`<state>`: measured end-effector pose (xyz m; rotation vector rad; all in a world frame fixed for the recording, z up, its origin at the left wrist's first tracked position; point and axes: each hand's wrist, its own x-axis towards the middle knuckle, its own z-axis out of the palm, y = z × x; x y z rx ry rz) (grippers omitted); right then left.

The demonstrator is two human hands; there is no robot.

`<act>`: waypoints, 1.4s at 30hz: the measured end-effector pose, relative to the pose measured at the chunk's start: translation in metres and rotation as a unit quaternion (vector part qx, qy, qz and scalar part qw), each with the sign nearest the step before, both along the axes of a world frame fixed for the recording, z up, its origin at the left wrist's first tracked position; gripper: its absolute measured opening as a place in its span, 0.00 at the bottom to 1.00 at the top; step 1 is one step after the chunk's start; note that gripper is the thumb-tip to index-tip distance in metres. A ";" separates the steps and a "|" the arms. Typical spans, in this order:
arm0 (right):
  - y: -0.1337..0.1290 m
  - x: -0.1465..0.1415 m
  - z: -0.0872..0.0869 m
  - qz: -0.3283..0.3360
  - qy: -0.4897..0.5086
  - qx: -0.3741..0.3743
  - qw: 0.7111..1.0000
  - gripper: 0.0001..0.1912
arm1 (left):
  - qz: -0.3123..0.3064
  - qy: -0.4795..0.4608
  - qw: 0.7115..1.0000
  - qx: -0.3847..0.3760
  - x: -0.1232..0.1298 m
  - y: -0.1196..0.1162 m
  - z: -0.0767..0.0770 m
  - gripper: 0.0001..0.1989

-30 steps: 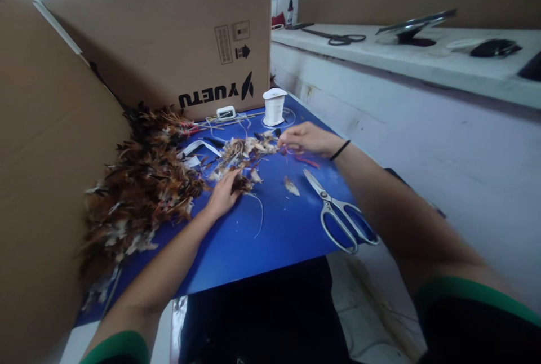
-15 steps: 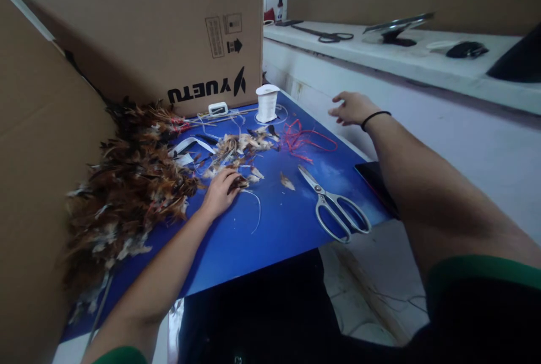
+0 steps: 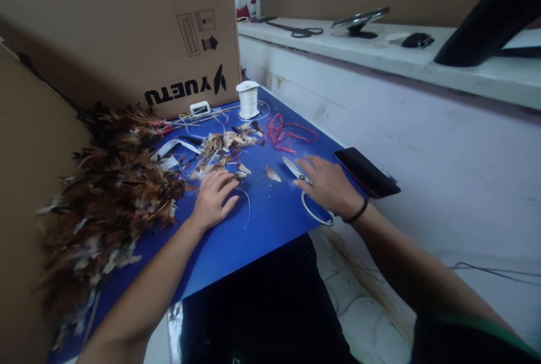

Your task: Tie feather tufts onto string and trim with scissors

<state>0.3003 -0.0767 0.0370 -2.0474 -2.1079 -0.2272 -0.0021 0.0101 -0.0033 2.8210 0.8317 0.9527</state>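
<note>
On the blue table (image 3: 270, 212), my left hand (image 3: 214, 198) rests at the near edge of a pile of loose brown and white feathers (image 3: 220, 147), its fingers curled over some of them, the thumb apart. What lies under the fingertips is hard to make out. A thin white string (image 3: 248, 209) curves out beside it. My right hand (image 3: 327, 183), slightly blurred, is over the silver scissors (image 3: 293, 168) with fingers spread, covering part of their handles. One small feather (image 3: 273, 174) lies between the hands.
A large brown feather bundle (image 3: 114, 183) fills the left side, before a cardboard box (image 3: 127, 31). Behind are a white spool (image 3: 248, 100) and red string (image 3: 276, 133). A black phone (image 3: 367, 172) lies at the right edge. Black scissors (image 3: 302, 31) are on the white ledge (image 3: 401, 60).
My right hand has come down from above the table's right edge to the silver scissors. My left hand has stayed by the feathers, its thumb now more spread. The view has shifted right.
</note>
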 end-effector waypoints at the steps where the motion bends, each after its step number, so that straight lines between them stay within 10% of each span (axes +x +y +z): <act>1: -0.013 -0.004 -0.010 -0.016 -0.007 0.001 1.000 0.26 | -0.005 0.019 1.000 -0.004 0.004 -0.007 0.001 0.19; 7: -0.033 -0.013 -0.049 -0.034 0.005 0.034 0.999 0.24 | -0.034 0.149 0.988 -0.031 0.023 -0.042 0.002 0.26; 17: 0.049 -0.005 -0.056 0.000 0.019 0.023 1.000 0.24 | -0.045 0.151 0.987 -0.046 0.004 -0.050 -0.010 0.19; 26: 0.122 0.021 -0.039 0.001 0.018 -0.025 1.000 0.24 | -0.097 0.075 0.991 -0.049 0.000 -0.044 -0.011 0.15; 34: 0.118 -0.009 -0.002 -0.064 0.026 0.017 0.997 0.20 | -0.090 0.016 0.995 -0.042 0.001 -0.039 -0.006 0.08; 42: 0.103 -0.034 0.013 0.058 0.036 -0.241 0.968 0.12 | -0.099 -0.024 0.995 0.007 0.004 -0.043 -0.001 0.04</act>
